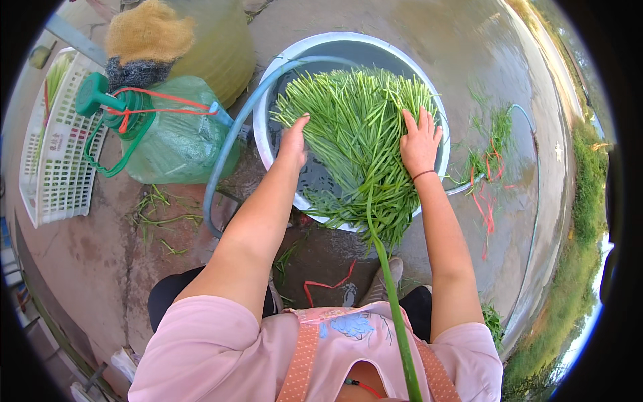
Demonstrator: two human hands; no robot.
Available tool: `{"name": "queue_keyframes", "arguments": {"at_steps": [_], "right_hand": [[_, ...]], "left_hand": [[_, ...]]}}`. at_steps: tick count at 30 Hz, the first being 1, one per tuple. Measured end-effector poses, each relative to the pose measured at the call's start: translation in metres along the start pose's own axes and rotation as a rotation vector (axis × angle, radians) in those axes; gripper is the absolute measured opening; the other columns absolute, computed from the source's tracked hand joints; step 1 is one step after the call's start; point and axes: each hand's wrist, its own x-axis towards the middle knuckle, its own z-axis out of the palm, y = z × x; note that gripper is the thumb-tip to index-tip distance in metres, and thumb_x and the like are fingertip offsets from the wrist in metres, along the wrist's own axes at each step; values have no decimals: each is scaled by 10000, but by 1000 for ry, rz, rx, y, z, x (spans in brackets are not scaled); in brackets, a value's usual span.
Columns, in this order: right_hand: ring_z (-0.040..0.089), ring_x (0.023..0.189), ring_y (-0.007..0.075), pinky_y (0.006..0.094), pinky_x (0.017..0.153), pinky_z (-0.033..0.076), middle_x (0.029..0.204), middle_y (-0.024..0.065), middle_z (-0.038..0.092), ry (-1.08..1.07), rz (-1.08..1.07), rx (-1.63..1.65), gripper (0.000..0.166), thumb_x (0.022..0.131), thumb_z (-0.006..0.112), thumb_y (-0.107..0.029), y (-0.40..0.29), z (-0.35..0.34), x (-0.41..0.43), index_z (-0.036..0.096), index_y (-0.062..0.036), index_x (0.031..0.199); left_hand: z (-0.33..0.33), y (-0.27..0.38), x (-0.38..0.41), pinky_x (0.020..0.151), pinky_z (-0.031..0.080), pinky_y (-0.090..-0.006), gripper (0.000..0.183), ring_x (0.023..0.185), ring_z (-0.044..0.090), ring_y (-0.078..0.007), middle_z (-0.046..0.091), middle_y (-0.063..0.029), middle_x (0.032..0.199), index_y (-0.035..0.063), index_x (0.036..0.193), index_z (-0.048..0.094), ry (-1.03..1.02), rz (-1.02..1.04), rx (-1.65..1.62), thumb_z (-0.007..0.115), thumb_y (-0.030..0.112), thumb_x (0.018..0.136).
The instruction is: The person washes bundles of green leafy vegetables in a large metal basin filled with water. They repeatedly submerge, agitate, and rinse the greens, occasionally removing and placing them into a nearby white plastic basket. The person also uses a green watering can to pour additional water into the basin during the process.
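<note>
A large mass of long green leafy stalks (351,115), like garlic chives, lies in a round metal basin (262,131) of water. The cut ends point away from me, and the leaf tips hang over the near rim. My left hand (294,140) is against the left side of the stalks, thumb up; its fingers are partly hidden. My right hand (421,143) lies spread on the right side of the stalks, its fingers apart. One long green leaf or stalk (389,281) stretches from the pile towards my chest. A blue hose (236,125) runs over the far left rim into the basin.
Left stand a green plastic jug (176,135) tied with red string, a white plastic crate (65,166) holding greens, and a large yellowish container (216,50) beside brown netting (148,32). Loose greens (495,135), red string (485,213) and a thin hose (537,201) lie on the wet concrete at right.
</note>
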Motion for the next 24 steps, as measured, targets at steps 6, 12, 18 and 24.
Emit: {"name": "queue_keyframes", "arguments": {"at_steps": [6,12,18,24], "right_hand": [[384,1267,325,489,1051,270,1346,179,427,-223,177,272,563,771,493,-54,63,-10,7,465,-186,1318],[470,1141,352,454,979,356,1234,179,504,149,-63,352,403,764,533,-44,-14,-57,19,549,-47,1166],[506,1053,313,403,916,399,1054,133,556,31,-553,391,206,751,575,-49,-97,-39,0,595,-52,957],[539,969,284,387,862,427,1038,86,599,35,-397,555,238,762,517,-3,-63,-16,20,602,-62,977]], "left_hand": [[-4,-4,8,908,437,-455,394,1064,535,-285,566,-134,1150,48,1145,542,80,25,67,615,227,802],[-7,-8,8,900,447,-455,411,1025,558,-296,570,-153,1135,23,1147,523,19,-27,18,601,223,796],[-10,-11,14,878,465,-431,411,980,582,-287,595,-155,1087,-4,1126,530,54,52,24,610,213,786],[-12,-10,16,900,425,-376,479,1040,528,-246,555,-136,1130,-11,1161,499,118,-21,49,643,172,743]]}}
